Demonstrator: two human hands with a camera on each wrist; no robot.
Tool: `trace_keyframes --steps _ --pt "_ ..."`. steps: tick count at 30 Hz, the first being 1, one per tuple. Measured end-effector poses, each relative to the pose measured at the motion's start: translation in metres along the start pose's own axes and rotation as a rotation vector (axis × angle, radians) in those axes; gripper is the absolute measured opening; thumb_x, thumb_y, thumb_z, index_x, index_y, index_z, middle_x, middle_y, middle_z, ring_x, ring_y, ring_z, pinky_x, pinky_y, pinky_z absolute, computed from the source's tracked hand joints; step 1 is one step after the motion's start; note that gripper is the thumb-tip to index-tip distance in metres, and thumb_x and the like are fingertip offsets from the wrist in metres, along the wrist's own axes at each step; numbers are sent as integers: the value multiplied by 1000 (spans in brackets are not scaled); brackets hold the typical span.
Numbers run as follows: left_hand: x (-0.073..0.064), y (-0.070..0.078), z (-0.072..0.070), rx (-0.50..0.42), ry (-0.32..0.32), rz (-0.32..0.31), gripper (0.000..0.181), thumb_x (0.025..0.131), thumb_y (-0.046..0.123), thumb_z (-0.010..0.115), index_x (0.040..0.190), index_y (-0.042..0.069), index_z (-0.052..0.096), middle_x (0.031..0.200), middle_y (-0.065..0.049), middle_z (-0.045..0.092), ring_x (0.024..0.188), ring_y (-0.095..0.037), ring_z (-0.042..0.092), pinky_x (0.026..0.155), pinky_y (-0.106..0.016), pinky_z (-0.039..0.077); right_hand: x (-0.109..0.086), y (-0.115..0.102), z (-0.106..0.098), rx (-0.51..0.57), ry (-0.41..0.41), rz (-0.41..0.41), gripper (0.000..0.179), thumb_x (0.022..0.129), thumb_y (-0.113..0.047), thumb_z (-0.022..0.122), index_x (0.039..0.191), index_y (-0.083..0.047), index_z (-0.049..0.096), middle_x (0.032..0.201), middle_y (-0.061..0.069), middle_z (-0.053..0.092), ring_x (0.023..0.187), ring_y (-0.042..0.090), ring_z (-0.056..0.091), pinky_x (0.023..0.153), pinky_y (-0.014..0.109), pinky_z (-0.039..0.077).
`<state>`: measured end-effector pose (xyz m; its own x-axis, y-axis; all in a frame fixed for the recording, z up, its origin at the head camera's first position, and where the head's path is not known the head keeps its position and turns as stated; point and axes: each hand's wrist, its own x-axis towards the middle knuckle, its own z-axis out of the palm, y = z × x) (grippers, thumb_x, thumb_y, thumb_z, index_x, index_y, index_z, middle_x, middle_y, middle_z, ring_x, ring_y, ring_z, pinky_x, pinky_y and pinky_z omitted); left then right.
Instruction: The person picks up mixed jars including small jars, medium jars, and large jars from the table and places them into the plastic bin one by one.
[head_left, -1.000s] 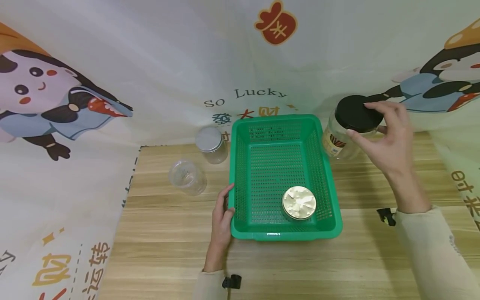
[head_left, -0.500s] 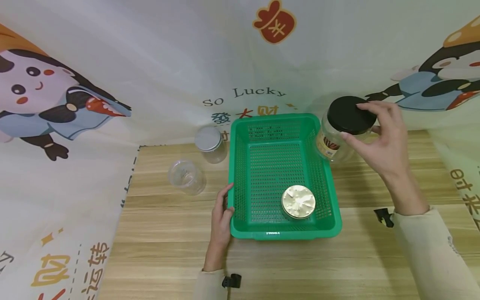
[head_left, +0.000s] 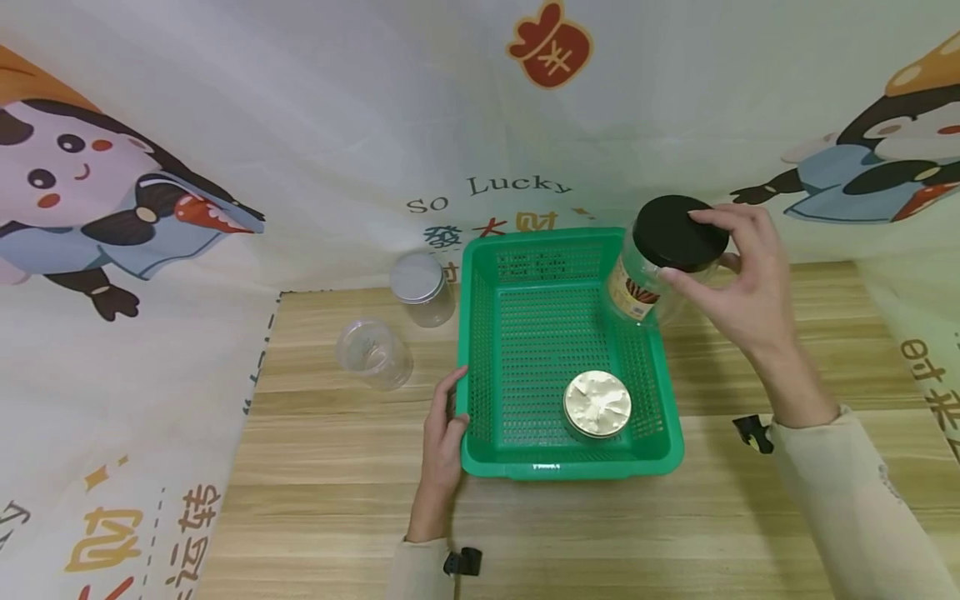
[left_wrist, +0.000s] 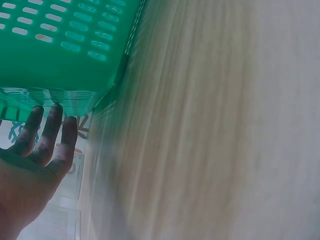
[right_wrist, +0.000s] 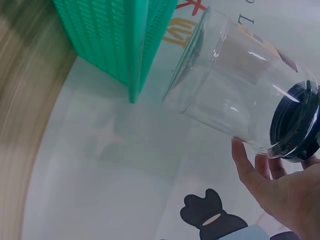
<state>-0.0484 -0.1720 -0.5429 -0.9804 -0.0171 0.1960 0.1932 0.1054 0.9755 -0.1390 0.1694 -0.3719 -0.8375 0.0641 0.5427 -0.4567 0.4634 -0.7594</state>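
My right hand (head_left: 750, 292) grips a clear plastic jar (right_wrist: 240, 75) by its black lid (head_left: 678, 232), thumb at the front edge and fingers round the far side. A yellow label (head_left: 630, 292) shows on the jar's wall. The jar overlaps the right rim of a green plastic basket (head_left: 480, 350); in the right wrist view its base is raised over that rim. My left hand (head_left: 442, 437) rests against the basket's left side. Its fingers (left_wrist: 47, 132) are fairly straight on the outer wall in the left wrist view. Inside the basket sits a round container with a gold foil top (head_left: 597, 404).
Left of the basket stand a small clear jar with a silver lid (head_left: 422, 287) and a lidless clear jar (head_left: 375, 354). A printed white cloth (head_left: 360, 108) hangs behind the wooden table (head_left: 330, 492) and along both sides.
My right hand has carried the black-lidded jar leftward, from beside the basket to over its right rim. My left hand, the basket and the other jars have stayed in place.
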Motion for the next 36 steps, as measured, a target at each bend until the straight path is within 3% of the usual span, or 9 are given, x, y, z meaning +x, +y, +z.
trace_keyframes --steps 9,19,27,36 --pt "0 0 1 -1 5 3 70 78 -9 38 144 9 48 137 -20 54 109 -31 55 92 -26 47 0 6 3 -11 -19 -4 60 67 13 81 124 4 63 123 -9 48 110 8 46 77 9 45" --pt "-1 1 1 -10 6 -4 69 78 -10 38 144 8 48 137 -20 54 110 -31 55 93 -26 47 -4 0 14 11 -77 5 61 66 12 82 123 6 63 127 21 49 115 5 44 80 10 45" --pt "-1 -1 2 -26 5 -12 69 78 -10 39 144 8 48 137 -21 54 109 -32 55 91 -28 48 -6 -13 17 36 -109 11 57 68 12 80 122 9 62 127 25 48 116 5 43 82 11 44" --pt "0 -1 1 -28 6 -10 69 78 -10 38 144 8 48 138 -20 53 110 -31 54 92 -27 47 -8 10 22 16 -129 25 63 67 9 84 126 1 63 132 19 48 120 11 45 84 12 45"
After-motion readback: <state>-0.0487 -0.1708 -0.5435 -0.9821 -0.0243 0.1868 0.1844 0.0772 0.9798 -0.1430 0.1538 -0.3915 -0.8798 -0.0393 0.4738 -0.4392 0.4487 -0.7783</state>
